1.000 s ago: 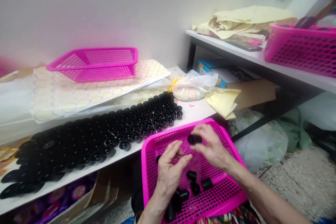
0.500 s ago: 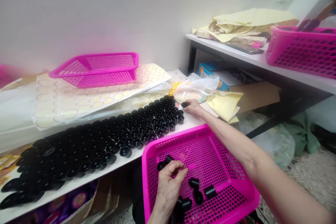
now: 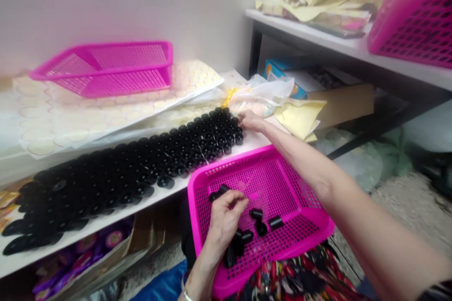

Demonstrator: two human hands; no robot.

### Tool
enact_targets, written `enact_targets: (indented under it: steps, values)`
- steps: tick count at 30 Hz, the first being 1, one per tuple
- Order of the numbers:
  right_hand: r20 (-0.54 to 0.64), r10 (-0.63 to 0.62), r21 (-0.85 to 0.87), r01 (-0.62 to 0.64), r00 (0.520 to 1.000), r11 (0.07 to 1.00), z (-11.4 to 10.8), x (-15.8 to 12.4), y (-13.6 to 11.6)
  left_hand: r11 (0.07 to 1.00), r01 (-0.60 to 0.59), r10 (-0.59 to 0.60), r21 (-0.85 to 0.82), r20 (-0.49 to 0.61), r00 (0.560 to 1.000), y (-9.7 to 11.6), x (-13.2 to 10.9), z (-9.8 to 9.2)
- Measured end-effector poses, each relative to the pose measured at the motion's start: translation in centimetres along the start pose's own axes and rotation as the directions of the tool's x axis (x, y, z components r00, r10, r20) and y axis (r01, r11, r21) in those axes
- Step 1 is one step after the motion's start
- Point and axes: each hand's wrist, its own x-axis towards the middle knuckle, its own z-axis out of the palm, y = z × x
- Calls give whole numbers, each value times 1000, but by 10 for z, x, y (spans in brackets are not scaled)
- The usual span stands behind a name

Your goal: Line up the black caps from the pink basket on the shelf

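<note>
Rows of small black cylindrical caps (image 3: 176, 150) stand packed together on the white table (image 3: 141, 202). My right hand (image 3: 251, 121) reaches to the far right end of these rows, fingers closed around a black cap that they mostly hide. Over a pink plastic basket (image 3: 286, 150) in front of me, my left hand (image 3: 226, 211) has thumb and forefinger pinched together; whatever is between them cannot be made out. Several loose black caps (image 3: 261, 228) lie on the basket's floor, some of them close to my left hand.
Behind the rows, another pink basket (image 3: 123, 70) rests on sheets printed with circles (image 3: 52, 122). A tied plastic bag (image 3: 254, 99) and yellow paper (image 3: 300, 115) lie at the table's right end. A shelf (image 3: 318, 42) holds a third basket (image 3: 416, 28). Purple packages (image 3: 84, 254) sit below.
My right hand has moved left with the black cap, up to the end of the rows. My left hand keeps its pinch over the basket. The view has tilted downward.
</note>
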Motion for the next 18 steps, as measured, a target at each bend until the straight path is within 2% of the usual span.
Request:
enact_targets:
  steps: [2, 3, 5, 7, 8, 9, 10, 11, 13, 14, 16, 18]
  values:
    - [-38, 57, -77, -60, 998, 995, 2, 21, 11, 999, 13, -13, 35, 2, 1000, -2, 1, -2]
    - [-65, 46, -135, -54, 997, 989, 0, 19, 17, 998, 22, -22, 56, -6, 1000, -4, 2, -3]
    - [-52, 1, -201, -12, 999, 979, -7, -8, 26, 992, 49, -48, 115, -12, 999, -7, 4, -6]
    - [122, -16, -213, 42, 992, 976, -11, -56, 29, 975, 63, -68, 215, 15, 998, -9, 7, -9]
    - [256, 8, -237, 55, 967, 970, -10, -82, 30, 959, 49, -65, 279, 46, 997, -8, 8, -10]
    - [389, 50, -290, 71, 920, 954, -5, -107, 32, 937, 23, -55, 348, 83, 995, -8, 10, -11]
    - [513, 108, -379, 112, 852, 919, 1, -130, 36, 909, -9, -43, 417, 116, 992, -7, 12, -12]
    - [582, 159, -473, 173, 798, 864, 10, -148, 41, 877, -41, -28, 479, 136, 990, -5, 14, -14]
    - [664, 229, -580, 298, 711, 758, 28, -170, 54, 822, -79, 6, 563, 130, 991, -3, 17, -19]
    - [683, 256, -607, 336, 684, 720, 36, -174, 60, 807, -81, 23, 586, 106, 994, -2, 19, -23]
    - [701, 293, -625, 362, 650, 692, 44, -175, 69, 807, -53, 44, 588, 30, 999, 0, 21, -33]
    - [712, 307, -618, 354, 632, 702, 44, -172, 71, 820, -1, 33, 572, -46, 998, 2, 23, -44]
